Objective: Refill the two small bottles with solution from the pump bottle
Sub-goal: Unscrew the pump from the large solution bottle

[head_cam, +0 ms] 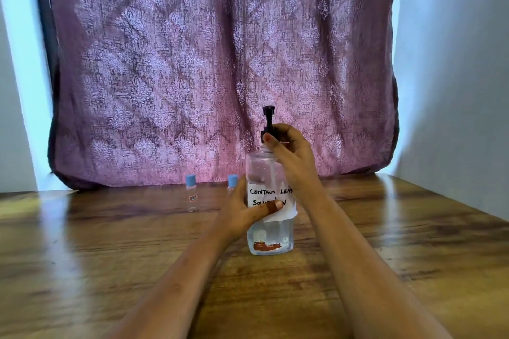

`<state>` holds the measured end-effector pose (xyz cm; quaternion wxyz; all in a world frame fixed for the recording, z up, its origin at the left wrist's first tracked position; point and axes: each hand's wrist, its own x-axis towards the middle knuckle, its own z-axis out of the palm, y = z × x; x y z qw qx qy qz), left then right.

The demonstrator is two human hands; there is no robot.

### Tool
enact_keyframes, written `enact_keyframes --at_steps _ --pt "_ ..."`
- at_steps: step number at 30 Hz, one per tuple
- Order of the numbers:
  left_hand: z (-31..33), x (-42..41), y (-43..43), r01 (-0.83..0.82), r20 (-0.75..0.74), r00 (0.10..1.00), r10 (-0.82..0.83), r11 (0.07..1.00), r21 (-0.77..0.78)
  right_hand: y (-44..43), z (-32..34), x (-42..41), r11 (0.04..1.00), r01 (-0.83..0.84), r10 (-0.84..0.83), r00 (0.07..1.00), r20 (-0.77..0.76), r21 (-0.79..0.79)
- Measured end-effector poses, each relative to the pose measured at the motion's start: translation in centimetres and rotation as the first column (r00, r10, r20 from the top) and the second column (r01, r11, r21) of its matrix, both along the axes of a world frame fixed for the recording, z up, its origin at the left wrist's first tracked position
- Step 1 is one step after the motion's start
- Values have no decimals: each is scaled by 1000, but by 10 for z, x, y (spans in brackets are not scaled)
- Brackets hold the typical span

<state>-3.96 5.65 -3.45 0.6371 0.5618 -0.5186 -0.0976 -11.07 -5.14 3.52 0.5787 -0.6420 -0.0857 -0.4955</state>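
A clear pump bottle [268,237] with a handwritten white label and a black pump head [268,115] stands upright on the wooden table [110,250], near the middle. My left hand [245,210] grips its body from the left, thumb across the label. My right hand [289,154] grips the black collar at the bottle's neck. Two small clear bottles with blue caps stand behind and to the left: one [191,192] apart from everything, the other [232,183] partly hidden by my left hand.
A purple patterned curtain [220,63] hangs along the table's far edge. A white wall [454,91] borders the table on the right, and a pale wall strip stands at the far left.
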Motion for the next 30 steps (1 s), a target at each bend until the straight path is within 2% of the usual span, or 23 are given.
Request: enact_keyframes --at_steps 3,7,12,19,26,30 --pt "0 1 -1 -15 -5 1000 15 1000 0 0 -1 -2 995 -93 91 995 47 38" --pt "-1 2 -1 -16 1 1000 16 1000 2 0 0 -5 991 -123 120 991 54 51" --pt "0 1 -2 -15 -4 1000 15 1000 -5 3 2 -3 1000 23 -23 999 36 8" --pt "0 0 -1 -15 4 1000 15 1000 -2 -1 -2 -3 998 -64 64 996 55 3" --pt "1 -2 0 5 20 1000 -5 1000 -22 4 2 -4 999 37 -37 999 -10 -30" --pt "1 -2 -1 6 27 1000 -6 1000 -25 4 2 -4 999 -13 13 1000 -2 36"
